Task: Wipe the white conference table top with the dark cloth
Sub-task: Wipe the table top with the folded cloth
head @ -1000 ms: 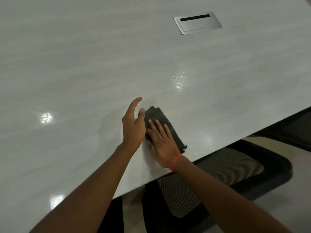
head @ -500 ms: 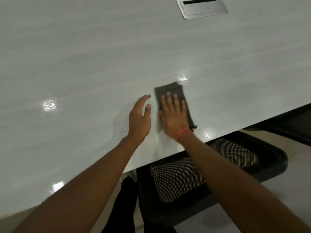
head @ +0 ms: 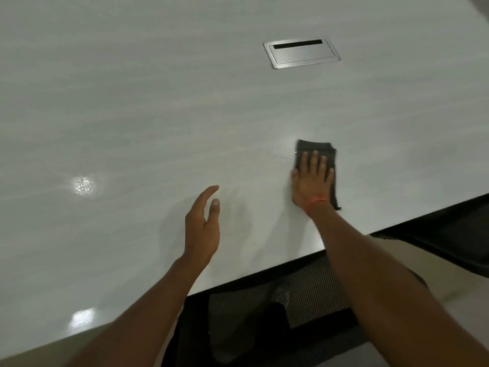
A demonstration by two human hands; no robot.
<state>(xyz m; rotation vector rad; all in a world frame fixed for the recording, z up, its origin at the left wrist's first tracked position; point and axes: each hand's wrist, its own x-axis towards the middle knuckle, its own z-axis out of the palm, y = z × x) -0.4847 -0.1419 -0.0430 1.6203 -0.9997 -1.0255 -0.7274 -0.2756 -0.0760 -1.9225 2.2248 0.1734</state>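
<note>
On the white table [head: 158,115], at 3 o'clock, the right hand [head: 312,181] presses flat, fingers straight, on the dark cloth [head: 315,147]; the left hand [head: 202,226] hovers relaxed, holding nothing.

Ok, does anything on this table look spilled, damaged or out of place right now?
Nothing stands out. The right hand presses the dark cloth flat on the white table top, the left hand is open beside it, and the metal cable hatch sits flush and closed. The bright patches look like light reflections.
</note>
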